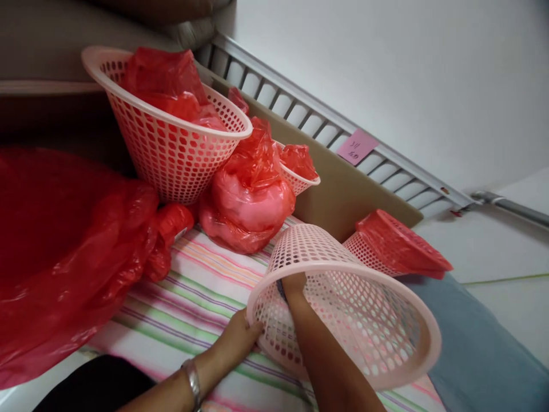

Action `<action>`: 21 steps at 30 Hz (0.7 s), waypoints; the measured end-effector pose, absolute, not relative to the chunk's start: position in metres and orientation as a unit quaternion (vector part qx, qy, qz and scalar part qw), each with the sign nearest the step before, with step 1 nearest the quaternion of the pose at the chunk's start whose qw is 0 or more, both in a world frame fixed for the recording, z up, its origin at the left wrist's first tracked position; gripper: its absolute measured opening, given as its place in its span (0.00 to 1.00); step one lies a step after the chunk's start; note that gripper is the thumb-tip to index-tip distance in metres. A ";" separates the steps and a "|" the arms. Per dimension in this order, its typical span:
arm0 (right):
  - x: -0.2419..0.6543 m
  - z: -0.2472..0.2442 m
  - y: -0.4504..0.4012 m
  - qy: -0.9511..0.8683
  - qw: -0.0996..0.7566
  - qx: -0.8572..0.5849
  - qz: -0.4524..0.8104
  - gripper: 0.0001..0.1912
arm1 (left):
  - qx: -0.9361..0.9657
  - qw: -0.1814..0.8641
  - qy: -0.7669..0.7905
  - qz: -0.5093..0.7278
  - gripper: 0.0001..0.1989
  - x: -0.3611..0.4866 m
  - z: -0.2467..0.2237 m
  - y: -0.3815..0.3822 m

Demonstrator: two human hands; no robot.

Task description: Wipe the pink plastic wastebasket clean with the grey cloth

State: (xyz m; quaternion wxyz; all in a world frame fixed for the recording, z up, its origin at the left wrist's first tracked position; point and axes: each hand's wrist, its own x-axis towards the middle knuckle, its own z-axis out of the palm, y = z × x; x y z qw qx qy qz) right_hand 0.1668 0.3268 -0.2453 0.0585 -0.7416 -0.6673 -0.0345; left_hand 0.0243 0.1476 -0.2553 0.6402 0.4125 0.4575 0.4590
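Note:
A pale pink plastic mesh basket (pixel 313 246) lies tilted on the striped cloth, its wide mouth facing me. My left hand (pixel 243 335) grips the rim on its left side, thumb over the edge. My right hand (pixel 294 284) reaches deep inside the basket, against the inner left wall. A bit of dark blue material shows beside that hand, but its fingers are hidden, so I cannot make out the whole of what it holds.
Another pink basket (pixel 171 154) holds red plastic. Near it are a red-bagged bundle (pixel 253 206), a smaller basket (pixel 295 182), and a large red bag (pixel 64 252). A red-lined basket (pixel 377 252) leans by the brown board (pixel 330 200). Behind runs a white railing (pixel 300 103).

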 end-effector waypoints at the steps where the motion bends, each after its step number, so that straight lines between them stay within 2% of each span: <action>1: 0.168 -0.246 0.329 -0.668 0.055 -0.742 -0.035 0.17 | 0.415 0.639 0.459 0.458 0.16 0.021 -0.252 0.148; 4: 0.169 -0.245 0.332 -0.667 0.049 -0.742 -0.033 0.18 | 0.447 0.587 0.462 0.491 0.15 0.004 -0.243 0.154; 7: 0.167 -0.241 0.327 -0.667 0.044 -0.743 -0.035 0.18 | 0.474 0.540 0.470 0.513 0.18 -0.007 -0.244 0.160; 14: 0.148 -0.236 0.245 -0.698 0.044 -0.714 -0.028 0.22 | 0.443 0.562 0.494 0.494 0.19 -0.003 -0.260 0.162; 21: 0.156 -0.244 0.151 -0.768 0.083 -0.634 0.046 0.25 | 0.424 0.601 0.476 0.481 0.24 0.003 -0.263 0.158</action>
